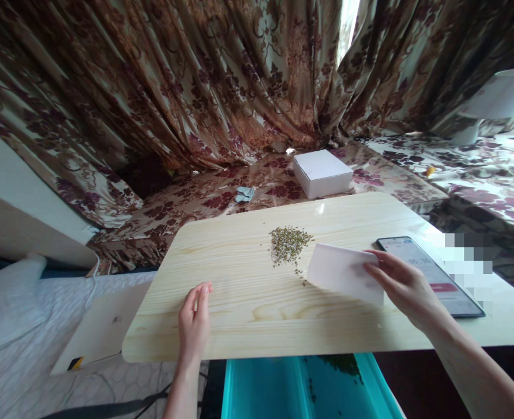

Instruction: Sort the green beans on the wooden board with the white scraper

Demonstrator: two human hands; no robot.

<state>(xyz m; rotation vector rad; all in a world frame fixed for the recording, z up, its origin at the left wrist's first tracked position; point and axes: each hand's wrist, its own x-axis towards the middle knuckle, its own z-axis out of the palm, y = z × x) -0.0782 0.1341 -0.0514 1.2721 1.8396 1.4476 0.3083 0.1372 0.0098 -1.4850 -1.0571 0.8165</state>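
Note:
My right hand (407,285) pinches a white sheet of card (344,272) by its right edge, thumb on top. The card is tilted over the table (235,326), its left edge close to a few stray seeds. Left of it lies a loose pile of small green and pale seeds (288,244), perhaps mung beans. My left hand (195,314) rests at the table's near left part, fingers loosely curled and thumb against them, with nothing visible in it. Below the near edge, a turquoise container (266,387) with a divider holds green seeds (344,365) in its right compartment.
A phone (431,276) lies on the table under my right wrist. Beyond the table, a white box (322,173) and a light blue cloth item (245,194) sit on a flowered cover. A lamp (496,99) stands at far right; a flat white box (102,326) lies at left.

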